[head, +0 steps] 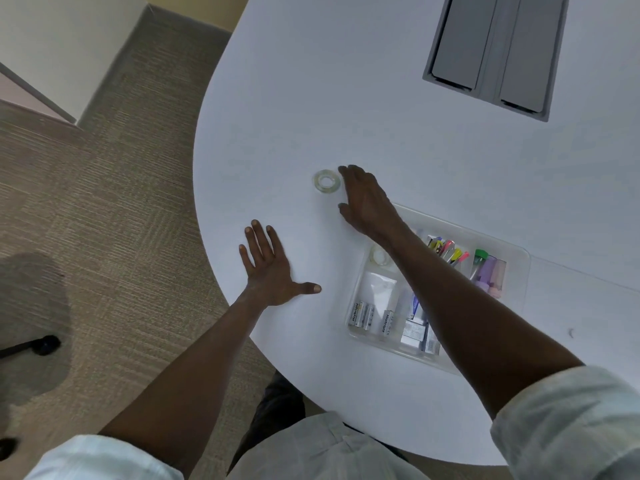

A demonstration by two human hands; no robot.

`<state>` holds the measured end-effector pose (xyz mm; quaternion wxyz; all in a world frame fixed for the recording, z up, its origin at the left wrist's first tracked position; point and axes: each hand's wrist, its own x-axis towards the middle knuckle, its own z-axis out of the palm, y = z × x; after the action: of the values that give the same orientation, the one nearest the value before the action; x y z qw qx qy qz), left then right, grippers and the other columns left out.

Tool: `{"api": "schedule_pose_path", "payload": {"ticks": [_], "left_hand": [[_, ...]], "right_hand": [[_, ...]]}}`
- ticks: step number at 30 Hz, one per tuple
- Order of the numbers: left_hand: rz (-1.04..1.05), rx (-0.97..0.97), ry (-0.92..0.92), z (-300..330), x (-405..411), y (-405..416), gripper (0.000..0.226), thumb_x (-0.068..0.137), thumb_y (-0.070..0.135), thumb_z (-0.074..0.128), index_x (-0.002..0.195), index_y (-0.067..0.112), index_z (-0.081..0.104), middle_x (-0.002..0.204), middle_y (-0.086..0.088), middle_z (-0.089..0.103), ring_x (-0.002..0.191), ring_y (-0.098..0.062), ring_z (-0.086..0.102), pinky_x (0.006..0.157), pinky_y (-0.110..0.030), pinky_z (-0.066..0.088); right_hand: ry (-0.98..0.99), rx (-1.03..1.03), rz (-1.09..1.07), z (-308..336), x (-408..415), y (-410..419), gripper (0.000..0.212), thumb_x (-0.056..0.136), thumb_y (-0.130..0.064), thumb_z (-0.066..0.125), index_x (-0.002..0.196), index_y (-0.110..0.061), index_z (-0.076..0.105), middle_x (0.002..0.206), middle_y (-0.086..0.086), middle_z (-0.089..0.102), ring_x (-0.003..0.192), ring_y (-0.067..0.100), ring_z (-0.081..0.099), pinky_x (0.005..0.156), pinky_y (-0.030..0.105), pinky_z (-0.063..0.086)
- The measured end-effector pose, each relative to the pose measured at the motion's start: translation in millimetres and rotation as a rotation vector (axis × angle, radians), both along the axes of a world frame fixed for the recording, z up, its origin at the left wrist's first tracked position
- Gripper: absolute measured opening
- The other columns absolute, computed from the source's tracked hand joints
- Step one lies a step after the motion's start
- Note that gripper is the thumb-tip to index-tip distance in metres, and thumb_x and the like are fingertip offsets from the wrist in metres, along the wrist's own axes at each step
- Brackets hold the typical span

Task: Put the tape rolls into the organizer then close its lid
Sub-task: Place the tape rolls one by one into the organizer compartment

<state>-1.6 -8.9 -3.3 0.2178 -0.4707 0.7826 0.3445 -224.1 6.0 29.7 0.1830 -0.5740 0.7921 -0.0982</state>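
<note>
The tape roll (pixel 326 182) lies flat just left of the right hand (pixel 367 200) — fingers spread, empty; left hand (pixel 273 268) splayed on the table (pixel 381 133) — farther.

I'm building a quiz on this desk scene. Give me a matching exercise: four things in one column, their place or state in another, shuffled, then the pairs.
Things:
1. left hand
2. right hand
3. clear tape roll
4. batteries

Places or states:
A. lying in the clear organizer
B. flat on the white table, out past the fingertips of a hand
C. palm down, fingers spread, near the table edge
D. reaching out over the table, open, fingers next to the roll

Pairs: 1-C, 2-D, 3-B, 4-A
</note>
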Motion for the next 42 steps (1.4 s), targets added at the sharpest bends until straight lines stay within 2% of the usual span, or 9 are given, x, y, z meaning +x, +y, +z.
{"api": "schedule_pose_path", "payload": {"ticks": [3,5,10,15,20,24,27,33,42], "left_hand": [[0.004,-0.01,-0.004,-0.1,0.0,-0.1,0.161,0.046,0.094,0.058,0.132,0.006,-0.046,0.143,-0.023,-0.05,0.131,-0.037,-0.049,0.111,-0.059,-0.023],[0.006,-0.012,0.005,-0.2,0.0,0.0,0.162,0.046,0.094,0.058,0.136,0.005,-0.043,0.144,-0.023,-0.049,0.132,-0.037,-0.049,0.11,-0.058,-0.023],[0.004,-0.014,0.008,-0.8,0.4,0.1,0.161,0.047,0.093,0.059,0.138,0.005,-0.041,0.145,-0.023,-0.049,0.133,-0.036,-0.048,0.111,-0.058,-0.023],[0.005,-0.016,0.008,0.2,-0.2,-0.8,0.16,0.046,0.094,0.058,0.134,0.007,-0.045,0.142,-0.021,-0.051,0.132,-0.036,-0.048,0.111,-0.058,-0.023],[0.007,-0.01,0.006,0.7,0.6,-0.2,0.161,0.046,0.094,0.057,0.133,0.007,-0.045,0.142,-0.021,-0.051,0.132,-0.037,-0.049,0.111,-0.058,-0.022],[0.013,0.001,0.014,1.2,0.5,-0.3,0.162,0.044,0.094,0.058,0.134,0.006,-0.044,0.142,-0.022,-0.051,0.132,-0.037,-0.049,0.111,-0.059,-0.022],[0.016,0.005,0.022,1.7,1.7,-0.4,0.163,0.043,0.094,0.058,0.135,0.006,-0.043,0.139,-0.019,-0.053,0.132,-0.037,-0.048,0.111,-0.059,-0.023],[0.027,0.014,-0.028,-0.1,9.2,-1.9,0.164,0.043,0.095,0.057,0.14,0.003,-0.038,0.141,-0.021,-0.051,0.133,-0.038,-0.047,0.11,-0.059,-0.022],[0.015,-0.003,-0.016,3.1,0.3,1.6,0.164,0.044,0.094,0.059,0.141,0.002,-0.036,0.146,-0.024,-0.046,0.135,-0.038,-0.045,0.112,-0.059,-0.02]], "right_hand": [[0.048,0.175,0.127,-11.5,2.5,-16.4,0.081,0.086,-0.002,0.053,0.153,-0.017,0.011,0.162,0.016,0.007,0.142,0.042,0.021,0.102,0.051,0.042],[0.075,0.238,0.207,-18.0,5.3,-23.0,0.08,0.088,0.001,0.048,0.154,-0.023,0.009,0.163,0.012,0.0,0.144,0.042,0.016,0.101,0.05,0.042],[0.134,0.118,0.187,-19.9,18.9,-25.2,0.051,0.091,0.002,0.041,0.139,-0.014,0.04,0.146,0.021,0.032,0.112,0.04,0.045,0.082,0.047,0.054],[0.004,0.023,0.068,-16.2,25.5,-17.2,0.042,0.085,0.001,0.046,0.123,-0.014,0.053,0.114,0.021,0.045,0.094,0.038,0.051,0.077,0.046,0.054],[-0.036,-0.171,-0.042,15.9,15.3,-6.6,0.05,0.076,-0.014,0.058,0.125,-0.009,0.052,0.108,0.018,0.05,0.088,0.037,0.057,0.076,0.044,0.054],[-0.087,-0.323,-0.252,43.0,0.6,25.1,0.051,0.07,-0.012,0.068,0.119,-0.001,0.056,0.112,0.02,0.057,0.098,0.038,0.059,0.085,0.038,0.048],[-0.127,-0.199,-0.37,52.1,-7.4,55.8,0.051,0.07,-0.011,0.073,0.119,-0.003,0.058,0.116,0.018,0.057,0.106,0.033,0.058,0.086,0.03,0.042],[-0.123,0.056,-0.285,32.9,-1.8,107.3,0.054,0.071,-0.013,0.076,0.121,-0.005,0.057,0.114,0.018,0.058,0.104,0.033,0.057,0.087,0.037,0.044],[-0.111,0.185,-0.26,20.3,-14.0,115.9,0.054,0.072,-0.023,0.081,0.121,-0.009,0.06,0.11,0.019,0.062,0.103,0.035,0.059,0.087,0.037,0.045]]}}
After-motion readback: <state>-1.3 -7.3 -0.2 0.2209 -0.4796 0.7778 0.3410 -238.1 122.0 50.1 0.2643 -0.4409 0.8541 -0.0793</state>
